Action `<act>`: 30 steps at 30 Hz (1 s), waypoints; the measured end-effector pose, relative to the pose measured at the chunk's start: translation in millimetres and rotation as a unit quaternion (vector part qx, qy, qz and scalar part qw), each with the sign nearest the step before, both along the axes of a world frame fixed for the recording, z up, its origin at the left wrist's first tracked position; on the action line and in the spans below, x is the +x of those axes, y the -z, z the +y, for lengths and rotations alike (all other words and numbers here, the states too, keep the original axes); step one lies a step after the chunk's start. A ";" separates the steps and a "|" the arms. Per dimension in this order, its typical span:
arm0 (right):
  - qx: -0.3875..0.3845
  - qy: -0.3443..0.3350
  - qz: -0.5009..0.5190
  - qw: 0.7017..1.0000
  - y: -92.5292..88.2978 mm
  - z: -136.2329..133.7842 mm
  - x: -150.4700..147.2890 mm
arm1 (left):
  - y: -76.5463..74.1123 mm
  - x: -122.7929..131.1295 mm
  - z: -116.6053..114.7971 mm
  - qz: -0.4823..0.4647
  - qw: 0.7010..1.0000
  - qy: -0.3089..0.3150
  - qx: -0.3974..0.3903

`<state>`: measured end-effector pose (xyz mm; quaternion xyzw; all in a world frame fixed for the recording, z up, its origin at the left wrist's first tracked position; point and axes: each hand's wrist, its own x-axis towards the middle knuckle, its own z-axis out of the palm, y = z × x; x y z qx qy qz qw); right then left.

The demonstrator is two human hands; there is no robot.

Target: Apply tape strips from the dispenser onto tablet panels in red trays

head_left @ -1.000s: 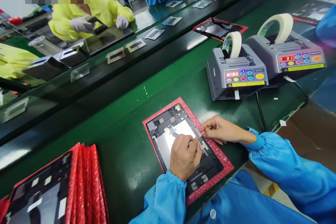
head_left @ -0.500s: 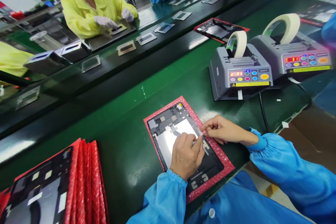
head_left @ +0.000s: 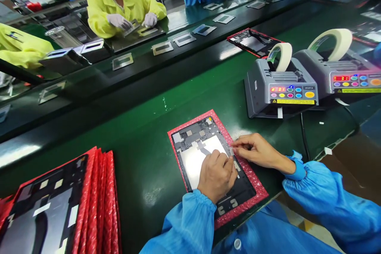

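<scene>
Red bubble wrap [head_left: 249,182] lies on the green workbench [head_left: 149,158] under a dark tablet frame [head_left: 205,129] with a silver panel [head_left: 193,162], and the left hand [head_left: 216,176] curls over that panel, its fingertips hidden, so any pinch cannot be told. The right hand [head_left: 256,151] reaches in, fingertips [head_left: 239,147] pinched on a pale tape strip [head_left: 230,151] at the frame's edge. More frames in red wrap [head_left: 98,194] lie fanned at lower left; two tape dispensers [head_left: 281,87] with masking-tape rolls [head_left: 279,56] sit right.
</scene>
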<state>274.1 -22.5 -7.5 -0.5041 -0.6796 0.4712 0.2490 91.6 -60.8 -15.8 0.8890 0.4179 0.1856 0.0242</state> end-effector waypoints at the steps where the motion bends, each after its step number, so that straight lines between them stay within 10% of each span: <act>1: -0.018 0.016 0.007 1.000 0.3 1.6 -0.2 | 0.4 -0.2 0.1 -0.001 1.000 0.000 0.000; 30: -0.206 -0.175 0.020 0.963 -2.3 44.4 1.9 | 6.2 -3.5 -1.7 -0.032 0.999 0.012 0.002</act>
